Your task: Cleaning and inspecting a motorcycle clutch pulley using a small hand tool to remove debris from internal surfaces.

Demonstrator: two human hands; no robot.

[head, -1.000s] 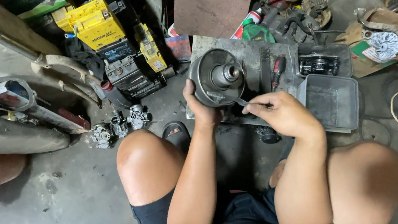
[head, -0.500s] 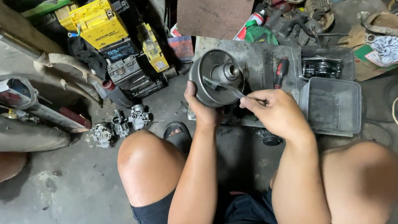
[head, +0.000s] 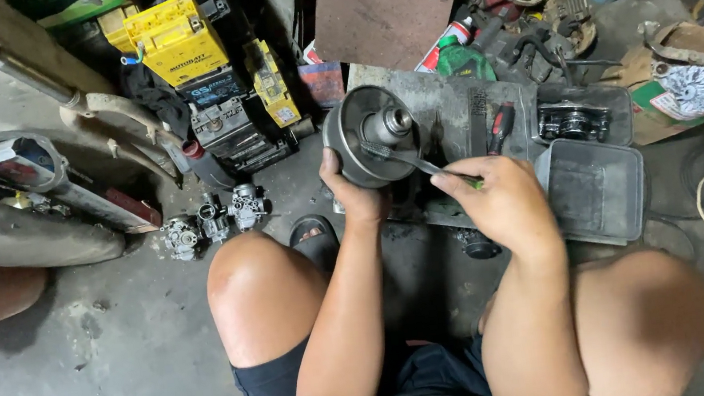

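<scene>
Fingers of the left hand clamp the rim of a round grey metal pulley drum, tilting its open face upward so the right hand, closed around a thin metal tool, reaches the hub. At three o'clock, a grey plastic tray sits empty; a black tray behind holds dark parts.

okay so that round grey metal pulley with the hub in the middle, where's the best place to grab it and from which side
Probably by its outer rim, from the lower side nearest the person. The round grey metal pulley stands tilted with its open face up, and a thin metal tool in the right hand reaches into the hub, so the face should stay free. The left hand already cups the lower rim this way.
</scene>
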